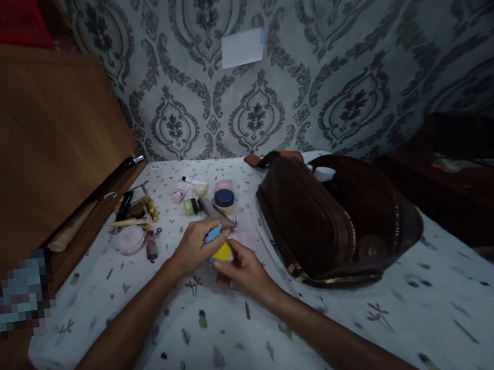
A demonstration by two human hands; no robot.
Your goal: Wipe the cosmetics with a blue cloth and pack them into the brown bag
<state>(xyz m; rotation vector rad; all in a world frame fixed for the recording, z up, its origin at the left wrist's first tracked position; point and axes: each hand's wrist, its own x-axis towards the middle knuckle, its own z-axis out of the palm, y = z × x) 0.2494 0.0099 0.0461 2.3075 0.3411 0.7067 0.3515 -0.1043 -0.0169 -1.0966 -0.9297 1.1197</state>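
Note:
Both hands meet near the middle of the white patterned cloth. My left hand (197, 245) is closed around a small blue item (213, 234). In my right hand (245, 266) is a yellow item (223, 252), gripped between thumb and fingers and touching the blue one. Whether blue and yellow are parts of one object, I cannot tell. A pale pink sheet (245, 240) lies just behind my right hand. Beyond the hands lie a grey tube (214, 212), a jar with a dark blue lid (224, 197) and a small green jar (191, 206).
A brown leather bag (310, 225) stands unzipped on the right, a white item (324, 173) inside. At left are a round pale compact (130, 240), a dark red bottle (150, 245) and several cosmetics. Wooden furniture (37, 132) borders the left side; a patterned wall rises behind.

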